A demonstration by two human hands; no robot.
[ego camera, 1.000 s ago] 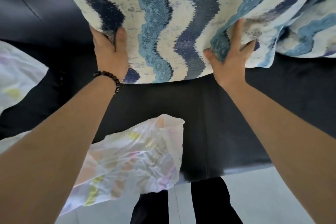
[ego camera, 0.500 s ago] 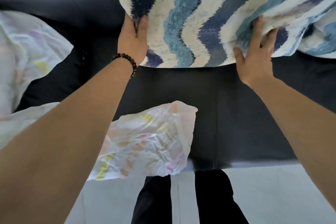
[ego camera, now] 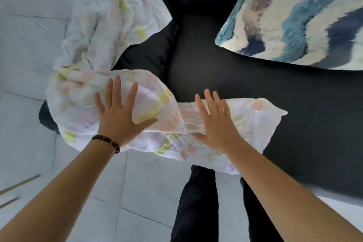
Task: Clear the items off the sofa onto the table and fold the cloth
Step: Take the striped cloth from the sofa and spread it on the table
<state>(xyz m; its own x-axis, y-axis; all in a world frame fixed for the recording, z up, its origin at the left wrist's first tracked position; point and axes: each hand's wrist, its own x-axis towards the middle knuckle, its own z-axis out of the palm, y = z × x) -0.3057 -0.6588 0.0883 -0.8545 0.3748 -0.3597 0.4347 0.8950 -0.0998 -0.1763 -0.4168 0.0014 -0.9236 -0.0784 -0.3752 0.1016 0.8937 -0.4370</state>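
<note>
A crumpled white cloth (ego camera: 110, 31) with pale yellow, pink and orange patches is draped over the black sofa (ego camera: 225, 80), from its left arm down along the front edge of the seat. My left hand (ego camera: 119, 114), with a bead bracelet at the wrist, lies flat with spread fingers on the bunched left part of the cloth. My right hand (ego camera: 216, 122) lies flat, fingers straight, on the cloth's right part near the seat's front edge. Neither hand grips anything.
A cushion (ego camera: 298, 15) with blue, navy and cream wavy stripes leans on the sofa at the upper right. Light grey floor tiles (ego camera: 29, 65) fill the left and bottom. My legs in dark trousers (ego camera: 196, 202) stand against the sofa front.
Both hands have let go of the striped cushion, which now rests at the upper right. They have dropped down and left onto the white cloth. The view has swung left.
</note>
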